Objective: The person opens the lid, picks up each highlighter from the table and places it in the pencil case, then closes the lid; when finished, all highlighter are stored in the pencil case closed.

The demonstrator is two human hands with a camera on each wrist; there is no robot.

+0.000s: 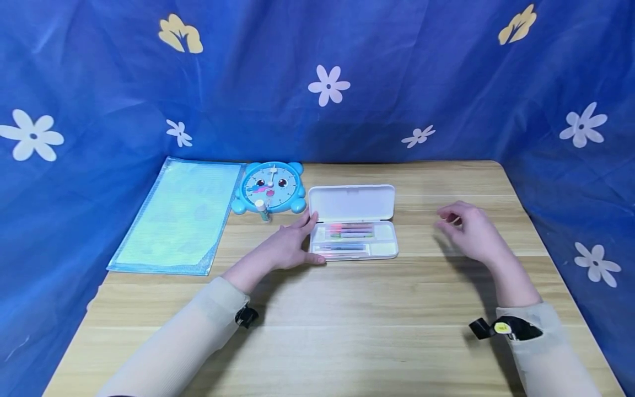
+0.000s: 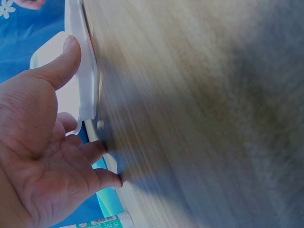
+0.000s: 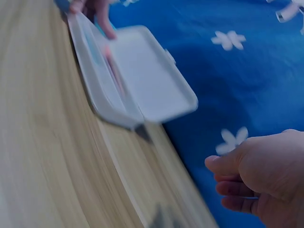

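Note:
A white pencil case [image 1: 389, 249] lies on the table with its lid [image 1: 352, 203] raised. Several coloured pens [image 1: 351, 230] lie in its back compartment, and slim pen-like items [image 1: 342, 249] in the front one. My left hand [image 1: 289, 247] spreads over the case's left end, thumb at the front edge and a finger near the hinge; in the left wrist view its other fingers [image 2: 107, 179] extend loosely past the case. To the right of the case, my right hand [image 1: 468, 229] hovers over the table, fingers loosely bent, with nothing in it.
Behind my left hand stands a small stick with a white cap [image 1: 262, 207], in front of a blue toy clock [image 1: 270, 187]. A blue-edged mesh folder [image 1: 173, 220] lies farther left. Blue flowered cloth [image 1: 377, 121] surrounds the wooden table's [image 1: 372, 331] back and sides.

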